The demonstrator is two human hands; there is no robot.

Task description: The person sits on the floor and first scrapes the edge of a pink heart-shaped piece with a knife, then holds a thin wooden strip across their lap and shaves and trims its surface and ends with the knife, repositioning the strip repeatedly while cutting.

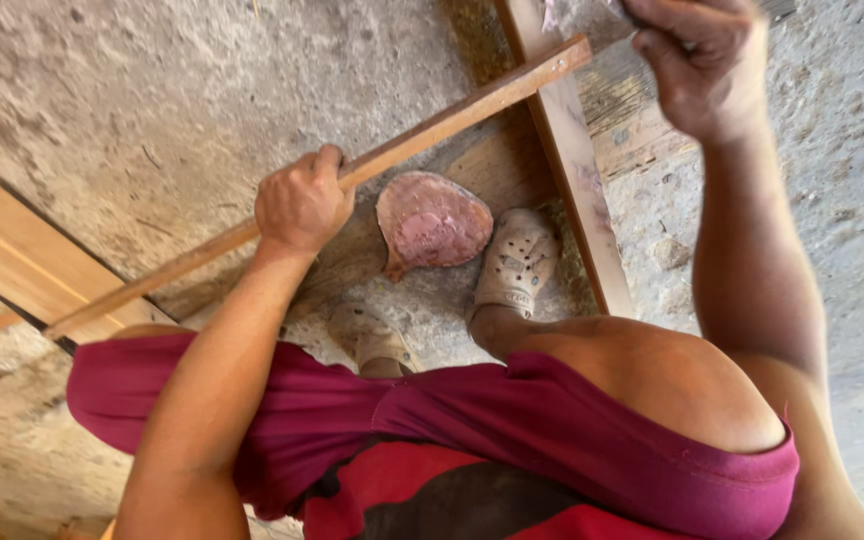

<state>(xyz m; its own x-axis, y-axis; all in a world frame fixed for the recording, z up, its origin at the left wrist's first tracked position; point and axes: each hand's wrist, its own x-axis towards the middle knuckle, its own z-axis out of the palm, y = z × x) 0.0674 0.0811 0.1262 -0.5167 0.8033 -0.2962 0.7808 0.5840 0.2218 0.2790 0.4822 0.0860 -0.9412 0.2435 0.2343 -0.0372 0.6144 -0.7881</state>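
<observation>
Now the left hand point(300, 205) has its fingers closed around a long wooden stick point(422, 135); the right hand point(704, 62), at one o'clock, grips something I cannot identify.

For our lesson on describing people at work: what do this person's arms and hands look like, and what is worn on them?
Both arms are bare from shoulder to fingers: no sleeves, gloves, watch or rings show. The left hand and right hand look dusty. The clothing visible is magenta shorts and pale perforated clogs.
</observation>
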